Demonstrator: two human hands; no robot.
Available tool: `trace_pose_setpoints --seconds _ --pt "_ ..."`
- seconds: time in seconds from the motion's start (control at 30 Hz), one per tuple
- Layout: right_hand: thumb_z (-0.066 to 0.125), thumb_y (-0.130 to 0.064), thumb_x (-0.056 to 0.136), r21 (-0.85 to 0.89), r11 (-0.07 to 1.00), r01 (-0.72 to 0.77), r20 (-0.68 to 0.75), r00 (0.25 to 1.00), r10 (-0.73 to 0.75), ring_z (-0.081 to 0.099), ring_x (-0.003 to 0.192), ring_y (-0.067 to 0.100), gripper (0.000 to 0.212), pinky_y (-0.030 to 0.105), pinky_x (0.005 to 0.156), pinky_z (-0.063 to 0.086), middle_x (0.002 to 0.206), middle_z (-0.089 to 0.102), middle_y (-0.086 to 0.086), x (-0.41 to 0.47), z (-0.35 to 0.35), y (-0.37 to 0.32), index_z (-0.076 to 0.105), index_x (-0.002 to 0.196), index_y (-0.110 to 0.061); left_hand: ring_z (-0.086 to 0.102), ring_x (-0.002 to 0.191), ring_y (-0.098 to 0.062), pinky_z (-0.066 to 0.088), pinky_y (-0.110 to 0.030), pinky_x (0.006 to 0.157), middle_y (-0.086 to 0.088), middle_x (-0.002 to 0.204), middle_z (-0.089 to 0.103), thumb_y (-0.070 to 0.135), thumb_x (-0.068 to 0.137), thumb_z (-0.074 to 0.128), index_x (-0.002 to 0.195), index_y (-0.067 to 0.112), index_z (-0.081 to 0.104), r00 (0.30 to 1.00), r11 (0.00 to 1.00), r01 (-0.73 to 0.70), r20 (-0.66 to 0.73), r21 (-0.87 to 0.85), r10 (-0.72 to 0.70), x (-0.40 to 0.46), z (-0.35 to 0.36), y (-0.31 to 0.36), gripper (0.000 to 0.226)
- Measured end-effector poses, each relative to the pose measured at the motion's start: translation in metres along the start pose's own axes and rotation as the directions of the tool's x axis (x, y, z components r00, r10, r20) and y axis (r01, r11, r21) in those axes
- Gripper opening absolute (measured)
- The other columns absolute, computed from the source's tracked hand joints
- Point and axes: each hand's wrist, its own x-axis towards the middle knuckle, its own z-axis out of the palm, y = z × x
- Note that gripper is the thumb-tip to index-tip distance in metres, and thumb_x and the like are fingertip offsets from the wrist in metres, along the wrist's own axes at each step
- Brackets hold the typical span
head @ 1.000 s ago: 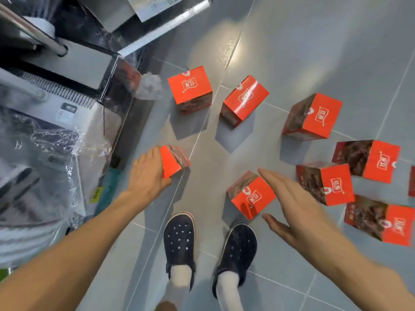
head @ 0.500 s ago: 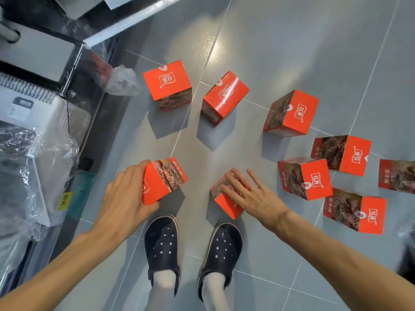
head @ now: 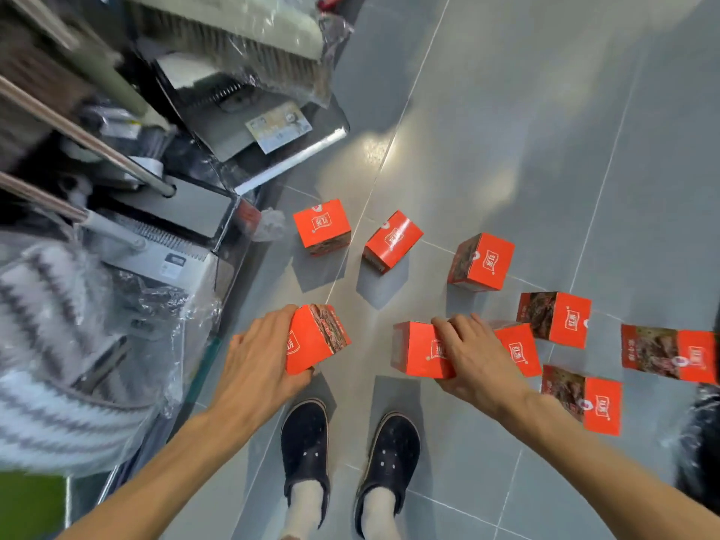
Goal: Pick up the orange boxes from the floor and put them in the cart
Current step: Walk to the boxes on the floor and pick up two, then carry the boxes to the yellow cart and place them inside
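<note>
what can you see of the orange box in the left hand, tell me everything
The orange cardboard box in the left hand is a small carton with a white logo on one orange face and a dark food photo on another. It looks intact and closed. It is tilted and looks lifted off the grey tiled floor, above the dark clogs. The left hand grips it, fingers over its top edge, thumb beneath.

Below me I see two dark perforated clogs (head: 343, 450) with pale socks, standing on grey glossy floor tiles (head: 526, 150). At my left, crinkled clear plastic wrap (head: 128, 305) covers a white-and-grey striped bundle (head: 43, 383).
</note>
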Motion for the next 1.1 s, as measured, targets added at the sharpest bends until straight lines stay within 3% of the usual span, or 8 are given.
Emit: trace_pose_setpoints --seconds 0.1,0.17,0.47,0.6,0.7,0.83,0.97,1.1 --pt "0.069 -0.051 0.068 0.113 0.991 -0.068 -0.067 0.995 0.076 0.053 0.091 0.027 0.08 0.04 0.077 0.048 0.106 0.049 0.004 -0.037 -0.106 -0.008 0.039 0.136 -0.02 0.054 0.106 -0.023 0.039 -0.039 0.081 0.004 0.118 0.057 0.047 0.064 0.071 0.137 0.027 0.038 0.997 0.999 -0.031 -0.066 0.015 0.032 -0.017 -0.074 0.041 0.082" --pt "0.07 -0.052 0.066 0.15 0.985 -0.081 -0.128 0.987 0.101 0.055 0.089 0.029 0.084 0.039 0.071 0.047 0.106 0.048 0.003 -0.062 -0.176 -0.014 0.038 0.138 -0.021 0.053 0.106 -0.021 0.04 -0.039 0.083 0.006 0.119 0.055 0.05 0.065 0.069 0.139 0.029 0.036 0.993 0.999 -0.036 -0.113 0.025 0.039 -0.034 -0.127 0.069 0.083" --pt "0.069 -0.059 0.063 0.104 0.993 0.064 -0.309 0.951 -0.029 0.059 0.094 0.03 0.09 0.04 0.077 0.049 0.109 0.053 0.002 -0.176 -0.429 -0.053 0.038 0.139 -0.023 0.05 0.109 -0.019 0.037 -0.038 0.085 0.007 0.123 0.048 0.056 0.068 0.061 0.15 0.032 0.022 0.926 1.0 0.015 -0.377 -0.019 -0.021 -0.169 -0.324 0.169 0.093" --pt "0.058 -0.082 0.062 0.052 0.982 0.18 -0.401 0.905 -0.144 0.058 0.095 0.031 0.091 0.041 0.08 0.049 0.105 0.059 0.002 -0.228 -0.51 -0.103 0.048 0.13 -0.023 0.051 0.116 -0.025 0.042 -0.045 0.091 0.002 0.128 0.051 0.053 0.066 0.063 0.151 0.029 0.024 0.862 0.986 0.122 -0.481 -0.11 -0.16 -0.265 -0.38 0.192 0.097" --pt "0.05 -0.089 0.058 0.019 0.947 0.322 -0.393 0.873 -0.289 0.057 0.1 0.027 0.09 0.036 0.082 0.046 0.105 0.062 -0.003 -0.261 -0.552 -0.157 0.052 0.123 -0.027 0.054 0.113 -0.026 0.044 -0.043 0.089 0.001 0.122 0.056 0.054 0.064 0.065 0.139 0.029 0.033 0.783 0.953 0.228 -0.544 -0.201 -0.303 -0.351 -0.403 0.198 0.086" --pt "0.053 -0.088 0.06 -0.113 0.856 0.505 -0.263 0.815 -0.516 0.053 0.115 0.023 0.102 0.033 0.092 0.042 0.121 0.057 -0.002 -0.295 -0.577 -0.244 0.043 0.137 -0.022 0.053 0.115 -0.021 0.042 -0.04 0.088 0.006 0.127 0.055 0.055 0.065 0.065 0.14 0.033 0.034 0.686 0.899 0.355 -0.582 -0.256 -0.437 -0.467 -0.403 0.188 0.084" --pt "0.047 -0.092 0.06 -0.171 0.685 0.708 -0.177 0.662 -0.728 0.053 0.11 0.02 0.1 0.027 0.08 0.035 0.117 0.053 -0.007 -0.335 -0.572 -0.35 0.042 0.133 -0.024 0.052 0.117 -0.021 0.043 -0.041 0.089 0.007 0.128 0.055 0.061 0.066 0.064 0.143 0.033 0.033 0.548 0.794 0.504 -0.585 -0.34 -0.598 -0.586 -0.381 0.17 0.088" --pt "0.06 -0.083 0.064 -0.252 0.493 0.833 -0.05 0.498 -0.866 0.053 0.118 0.02 0.1 0.033 0.092 0.041 0.128 0.055 -0.003 -0.398 -0.544 -0.465 0.037 0.142 -0.025 0.052 0.119 -0.026 0.045 -0.042 0.096 -0.001 0.128 0.054 0.055 0.068 0.069 0.141 0.025 0.037 0.347 0.654 0.597 -0.586 -0.464 -0.732 -0.714 -0.342 0.166 0.085"
